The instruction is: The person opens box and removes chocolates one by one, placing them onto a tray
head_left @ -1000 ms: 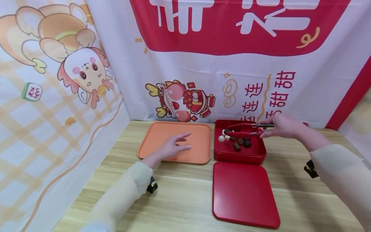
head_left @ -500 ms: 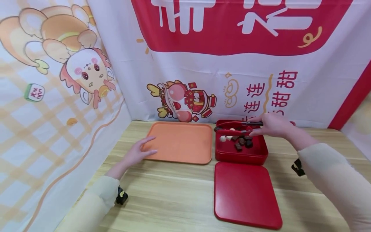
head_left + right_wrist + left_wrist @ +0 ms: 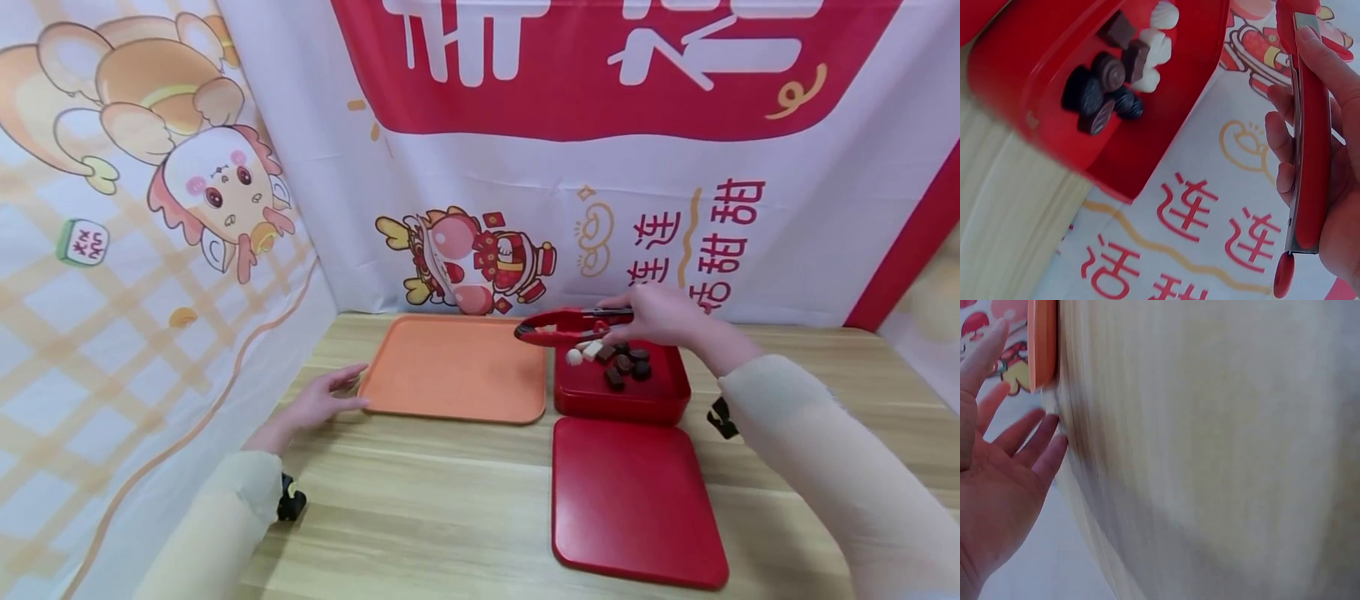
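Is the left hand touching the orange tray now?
Apart. The left wrist view shows it: a strip of printed backdrop is visible between the left hand and the orange tray.

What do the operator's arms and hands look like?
Left hand and right hand are bare, no gloves. Left sleeve and right sleeve are long, plain cream, ending short of the hands. A small black device shows under each cuff: left device, right device.

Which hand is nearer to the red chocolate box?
Right. The right hand is near the far side of the red box; the left hand is farther, by the left edge of the orange tray.
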Action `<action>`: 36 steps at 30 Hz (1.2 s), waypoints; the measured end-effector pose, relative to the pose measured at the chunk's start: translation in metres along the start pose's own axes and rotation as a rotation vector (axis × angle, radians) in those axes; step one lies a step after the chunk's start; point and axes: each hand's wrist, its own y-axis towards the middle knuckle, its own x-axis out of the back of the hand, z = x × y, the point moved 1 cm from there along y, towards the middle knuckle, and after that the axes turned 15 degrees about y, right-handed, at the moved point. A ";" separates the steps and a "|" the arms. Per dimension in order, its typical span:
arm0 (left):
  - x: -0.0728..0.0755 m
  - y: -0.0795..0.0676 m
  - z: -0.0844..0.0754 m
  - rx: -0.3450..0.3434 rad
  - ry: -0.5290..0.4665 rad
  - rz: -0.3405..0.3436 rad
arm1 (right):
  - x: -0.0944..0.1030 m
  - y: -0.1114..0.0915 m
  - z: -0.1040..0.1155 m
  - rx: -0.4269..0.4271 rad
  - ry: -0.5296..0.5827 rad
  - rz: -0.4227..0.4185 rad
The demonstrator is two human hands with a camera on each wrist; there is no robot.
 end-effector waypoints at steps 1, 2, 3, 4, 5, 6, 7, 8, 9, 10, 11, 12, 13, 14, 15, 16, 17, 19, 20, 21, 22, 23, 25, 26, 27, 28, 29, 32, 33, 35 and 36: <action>0.001 0.000 0.001 -0.014 -0.016 0.008 | -0.002 0.003 0.002 -0.004 0.000 0.004; 0.002 0.000 0.003 -0.024 -0.029 0.018 | -0.004 0.007 0.003 0.001 0.002 0.008; 0.004 0.000 0.004 -0.023 -0.044 0.030 | -0.007 0.010 0.005 0.000 0.002 0.013; 0.005 0.000 0.005 -0.023 -0.051 0.045 | -0.009 0.014 0.006 0.005 0.008 0.018; 0.006 0.000 0.006 -0.020 -0.060 0.060 | -0.012 0.017 0.007 0.003 0.009 0.027; 0.007 -0.001 0.007 -0.018 -0.060 0.075 | -0.015 0.021 0.008 0.004 0.015 0.036; 0.008 -0.001 0.008 -0.008 -0.054 0.086 | -0.017 0.024 0.009 -0.007 0.025 0.044; 0.009 -0.001 0.008 -0.001 -0.048 0.098 | -0.019 0.026 0.011 -0.010 0.028 0.052; 0.010 -0.001 0.008 0.006 -0.044 0.111 | -0.021 0.029 0.012 -0.014 0.028 0.056; 0.011 -0.001 0.008 0.008 -0.035 0.121 | -0.022 0.031 0.014 -0.009 0.025 0.061; 0.012 -0.001 0.008 0.010 -0.027 0.129 | -0.023 0.034 0.016 -0.010 0.016 0.066; 0.012 -0.001 0.008 0.011 -0.020 0.135 | -0.023 0.036 0.018 -0.001 0.006 0.065; 0.013 0.000 0.008 0.008 -0.013 0.139 | -0.024 0.038 0.020 0.003 -0.016 0.062; 0.013 0.001 0.008 0.004 -0.007 0.143 | -0.025 0.040 0.022 0.018 -0.037 0.055; 0.013 0.001 0.008 -0.001 0.005 0.144 | -0.025 0.041 0.025 0.032 -0.052 0.050; 0.012 0.002 0.008 -0.005 0.012 0.144 | -0.026 0.043 0.027 0.042 -0.069 0.045; 0.012 0.003 0.008 -0.012 0.018 0.144 | -0.028 0.046 0.028 0.049 -0.087 0.039; 0.010 0.004 0.010 -0.030 0.035 0.144 | -0.032 0.051 0.032 0.051 -0.104 0.032; 0.009 0.004 0.010 -0.028 0.038 0.142 | -0.035 0.054 0.034 0.058 -0.111 0.028; 0.008 0.004 0.011 -0.031 0.045 0.142 | -0.039 0.057 0.036 0.056 -0.118 0.030; 0.008 0.004 0.012 -0.025 0.045 0.141 | -0.042 0.060 0.037 0.048 -0.118 0.034; 0.007 0.004 0.012 -0.024 0.052 0.141 | -0.046 0.063 0.039 0.045 -0.118 0.039; 0.007 0.004 0.013 -0.007 0.056 0.136 | -0.053 0.069 0.043 0.032 -0.114 0.048; 0.007 0.004 0.013 0.009 0.052 0.133 | -0.057 0.072 0.044 0.025 -0.109 0.054; 0.006 0.003 0.013 0.012 0.051 0.130 | -0.061 0.074 0.046 0.023 -0.108 0.062; 0.006 0.003 0.012 0.023 0.045 0.124 | -0.064 0.076 0.047 0.024 -0.107 0.070; 0.006 0.002 0.012 0.028 0.043 0.119 | -0.068 0.078 0.048 0.029 -0.115 0.072; 0.005 0.001 0.008 0.052 0.022 0.097 | -0.077 0.083 0.051 0.054 -0.134 0.081; 0.004 0.001 0.007 0.053 0.021 0.089 | -0.080 0.084 0.052 0.061 -0.144 0.082; 0.003 0.001 0.005 0.067 0.017 0.076 | -0.085 0.086 0.053 0.064 -0.148 0.080; 0.002 0.001 0.004 0.072 0.017 0.068 | -0.087 0.087 0.054 0.062 -0.148 0.078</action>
